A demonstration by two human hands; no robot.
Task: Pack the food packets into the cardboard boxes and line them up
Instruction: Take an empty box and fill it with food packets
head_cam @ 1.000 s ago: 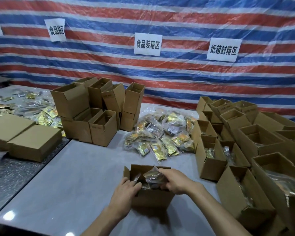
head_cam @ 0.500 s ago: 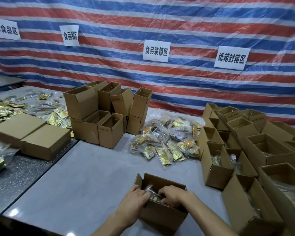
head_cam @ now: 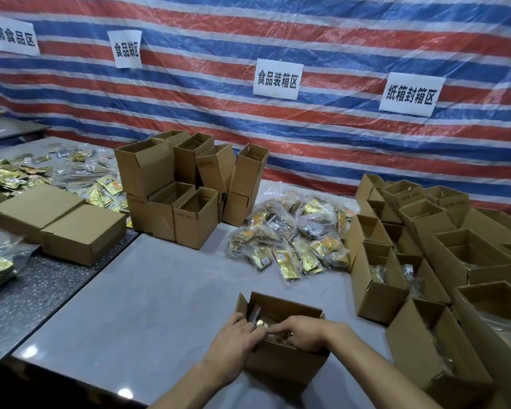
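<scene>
The box [head_cam: 281,358] sits right under both hands, flaps up, with gold packets [head_cam: 261,323] stuffed inside. The right hand [head_cam: 303,332] reaches in from the right, fingers curled round the packets. The left hand [head_cam: 236,338] bends over the near rim with its fingertips down in the box, can't tell if it's actually gripping anything. Past the hands there's a loose pile [head_cam: 292,240] of bagged packets on the table [head_cam: 148,305]. Right of the right hand are rows [head_cam: 375,290] of open boxes, some with packets in. Far out beyond the left hand is a stack [head_cam: 171,196] of empty boxes.
</scene>
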